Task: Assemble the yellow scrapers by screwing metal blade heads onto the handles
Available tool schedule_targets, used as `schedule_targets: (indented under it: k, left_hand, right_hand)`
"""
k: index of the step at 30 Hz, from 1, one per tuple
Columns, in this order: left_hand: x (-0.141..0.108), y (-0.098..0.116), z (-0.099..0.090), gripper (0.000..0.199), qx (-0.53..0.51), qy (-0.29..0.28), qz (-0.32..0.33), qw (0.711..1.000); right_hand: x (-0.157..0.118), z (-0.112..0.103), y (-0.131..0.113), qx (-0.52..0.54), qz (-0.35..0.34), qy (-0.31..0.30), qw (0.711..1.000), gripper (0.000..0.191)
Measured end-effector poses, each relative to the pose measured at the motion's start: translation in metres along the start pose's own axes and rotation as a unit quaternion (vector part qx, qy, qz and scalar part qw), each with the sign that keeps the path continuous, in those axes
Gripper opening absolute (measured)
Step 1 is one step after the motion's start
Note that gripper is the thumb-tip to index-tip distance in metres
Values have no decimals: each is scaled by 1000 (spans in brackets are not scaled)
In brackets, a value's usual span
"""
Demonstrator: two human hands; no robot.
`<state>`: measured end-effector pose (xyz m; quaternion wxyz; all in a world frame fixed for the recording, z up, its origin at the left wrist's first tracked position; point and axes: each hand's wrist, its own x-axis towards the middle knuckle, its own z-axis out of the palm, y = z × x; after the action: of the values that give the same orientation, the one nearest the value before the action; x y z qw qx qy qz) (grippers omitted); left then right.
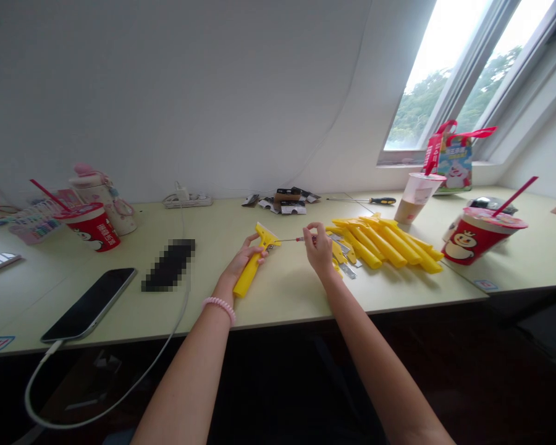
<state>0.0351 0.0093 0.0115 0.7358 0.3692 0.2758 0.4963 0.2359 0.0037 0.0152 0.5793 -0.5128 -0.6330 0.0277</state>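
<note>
My left hand (243,259), with a pink coil band on the wrist, is closed around a yellow scraper (248,275) whose wide head points up and away. In my right hand (318,246) is a thin screwdriver (290,240), held in a pinch, its shaft reaching left to the scraper's head. Whether the tip sits in a screw is too small to tell. Just right of that hand lies a pile of yellow handles (387,241). Small yellow pieces and metal blades (348,271) lie at the pile's left side.
Two phones, one (90,304) with a white cable (185,296), lie at the left. Red cups (95,228) (482,238) stand on both sides. A plastic cup (417,198), another screwdriver (382,201), small black packets (291,201) and a power strip (188,201) are at the back.
</note>
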Motion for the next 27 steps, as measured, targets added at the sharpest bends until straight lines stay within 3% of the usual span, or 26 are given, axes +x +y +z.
schedule_targets:
  k: [9,16,22,27]
  left_hand:
    - [-2,0,2,65,-4,9,-3,1000]
    - [-1,1,1,62,-5,11,-5,1000]
    - [0,0,1,61,-6,13,-3,1000]
    - [0,-1,0,62,-7,15,-5,1000]
  right_hand:
    - [0,2,4,12,-11,-17,1000,12]
    - [0,0,1,-14,-7,-28,999,19]
    - [-1,-1,0,-16,-23,-21,999,9]
    - [-1,-1,-4,-19,-33,-11,999,17]
